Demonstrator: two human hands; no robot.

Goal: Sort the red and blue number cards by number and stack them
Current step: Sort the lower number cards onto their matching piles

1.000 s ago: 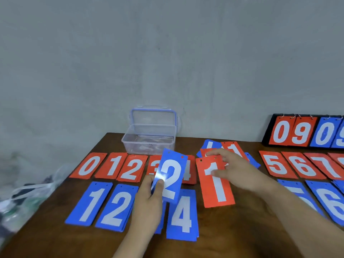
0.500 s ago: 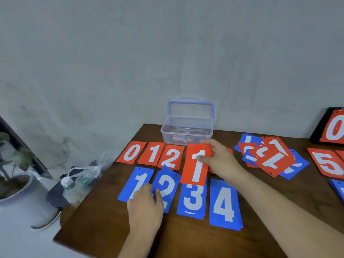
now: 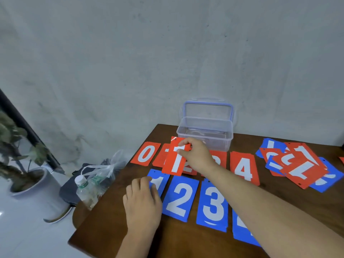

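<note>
My right hand [image 3: 195, 155] grips a red 1 card [image 3: 174, 161] by its top edge and holds it over the red row, above the lying red 1 card [image 3: 160, 155] and partly over the red 2. Red 0 [image 3: 145, 153] and red 4 [image 3: 243, 169] lie in that row; my arm hides most of the red 3. In front lie blue 1 [image 3: 158, 181], blue 2 [image 3: 179, 196], blue 3 [image 3: 213, 203] and a blue card [image 3: 242, 231] half hidden by my forearm. My left hand [image 3: 142, 203] rests flat on the blue 1 card's left side.
A clear plastic box [image 3: 204, 135] with its lid up stands behind the red row. A loose heap of red and blue cards [image 3: 297, 168] lies at the right. Off the table's left edge are a water bottle [image 3: 83, 190], a plastic bag and a potted plant [image 3: 20, 164].
My right hand has carried the red 1 card leftward, from over the red 3 to over the red 1 and 2. My left hand has shifted from the blue 2 to the blue 1.
</note>
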